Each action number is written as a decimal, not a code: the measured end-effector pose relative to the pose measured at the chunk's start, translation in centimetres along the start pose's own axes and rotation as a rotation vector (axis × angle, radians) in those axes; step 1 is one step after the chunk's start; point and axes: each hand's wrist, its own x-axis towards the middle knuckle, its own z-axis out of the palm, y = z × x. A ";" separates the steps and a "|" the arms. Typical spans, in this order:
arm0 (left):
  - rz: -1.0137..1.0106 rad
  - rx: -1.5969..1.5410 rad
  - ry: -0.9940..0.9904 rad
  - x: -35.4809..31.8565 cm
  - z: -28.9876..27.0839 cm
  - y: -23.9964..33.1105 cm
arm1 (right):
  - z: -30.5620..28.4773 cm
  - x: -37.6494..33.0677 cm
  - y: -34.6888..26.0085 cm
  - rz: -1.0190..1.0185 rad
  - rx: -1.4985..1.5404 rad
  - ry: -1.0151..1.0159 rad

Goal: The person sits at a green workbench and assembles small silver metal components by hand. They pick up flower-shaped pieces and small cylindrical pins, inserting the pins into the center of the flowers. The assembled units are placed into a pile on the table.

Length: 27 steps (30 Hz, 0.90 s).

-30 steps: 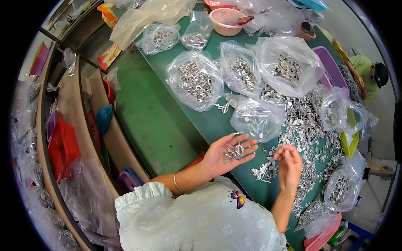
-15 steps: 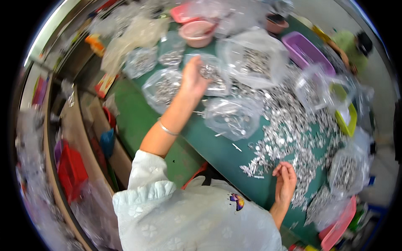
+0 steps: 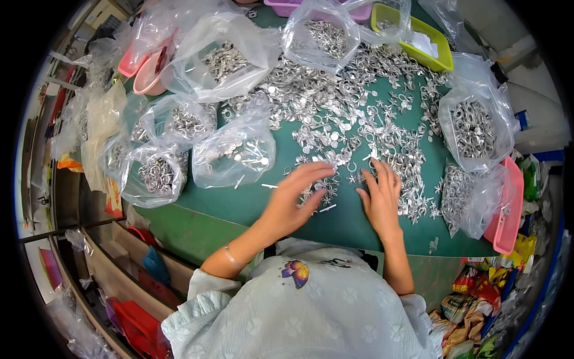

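Back from the parts bag (image 3: 158, 170) to its left, the left hand (image 3: 293, 200) now spreads flat and empty beside the open right hand (image 3: 379, 197), both sorting loose metal fittings (image 3: 335, 107) again.

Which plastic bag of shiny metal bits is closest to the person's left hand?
The clear bag lying just up-left of the left hand, holding few pieces. The other bags sit farther away along the table's edges.

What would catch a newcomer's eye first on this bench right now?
A wide heap of small silver metal parts covers the middle of the green table. Clear plastic bags of the same parts ring it. At the near edge, the left hand and right hand rest among loose pieces.
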 end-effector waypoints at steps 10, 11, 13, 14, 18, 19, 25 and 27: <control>0.133 0.520 -0.241 4.2 7.0 -6.9 | -1.7 -0.9 4.2 0.274 -0.056 0.381; 0.143 0.552 -0.264 4.2 7.2 -7.2 | -1.9 -0.5 4.3 0.260 -0.053 0.388; 0.179 0.560 -0.257 4.0 7.3 -7.2 | -2.0 0.8 3.7 0.193 -0.001 0.324; 0.205 0.537 -0.225 3.8 7.3 -7.0 | -1.9 1.6 3.3 0.157 0.026 0.292; 0.199 0.576 -0.202 3.9 7.1 -6.8 | -0.8 2.9 2.6 0.045 -0.099 0.080; 0.205 0.571 -0.212 3.9 7.2 -6.9 | 0.5 2.6 3.0 0.056 -0.044 0.153; 0.229 0.409 -0.157 4.4 6.7 -7.0 | 0.3 2.5 3.1 0.030 -0.042 0.130; 0.138 0.245 -0.106 3.9 6.5 -6.9 | 0.4 2.3 3.3 0.031 -0.046 0.133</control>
